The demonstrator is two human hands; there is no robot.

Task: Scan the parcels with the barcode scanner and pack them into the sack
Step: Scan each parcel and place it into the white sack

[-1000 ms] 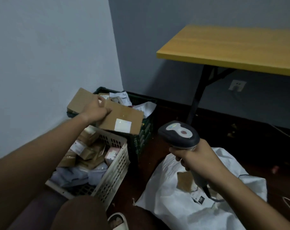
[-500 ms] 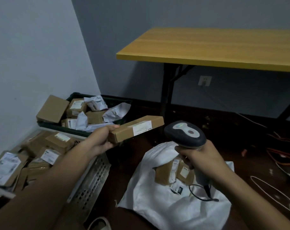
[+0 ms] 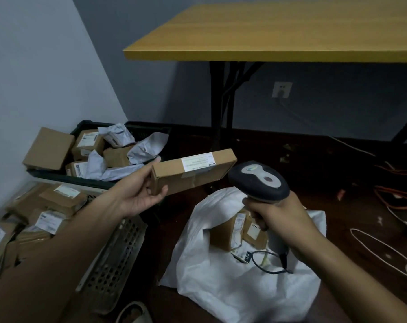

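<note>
Both hands are busy in front of the person. Their left hand [image 3: 139, 194] grips one end of a long flat cardboard parcel [image 3: 194, 171], thumb on the near side and fingers wrapped over the far edge, holding it level in the air with its white label [image 3: 198, 162] on the upper face. Their right hand [image 3: 277, 214] is clenched round the grip of a grey barcode scanner [image 3: 259, 180], whose head sits just beside the free end of the parcel, close to it but apart from it. A dark cord [image 3: 271, 264] loops from the bottom of the grip.

Below the scanner, a white sack [image 3: 221, 283] lies open on the dark floor [image 3: 333, 206], and a few brown boxes [image 3: 230, 231] with labels show inside its mouth.

Off to the left, a pale perforated basket [image 3: 114, 259] holds a heap of labelled cardboard parcels [image 3: 58, 199]. Behind it, in the corner by the wall, a dark crate [image 3: 137, 129] is piled with more boxes and crumpled grey mailing bags [image 3: 146, 148].

A yellow-topped table [image 3: 279, 31] on black legs stands against the back wall, with a white wall socket [image 3: 282, 89] under it. Orange and white cables [image 3: 396, 199] trail across the floor at the right. The toe of a pale slipper [image 3: 133, 313] pokes in at the bottom edge.
</note>
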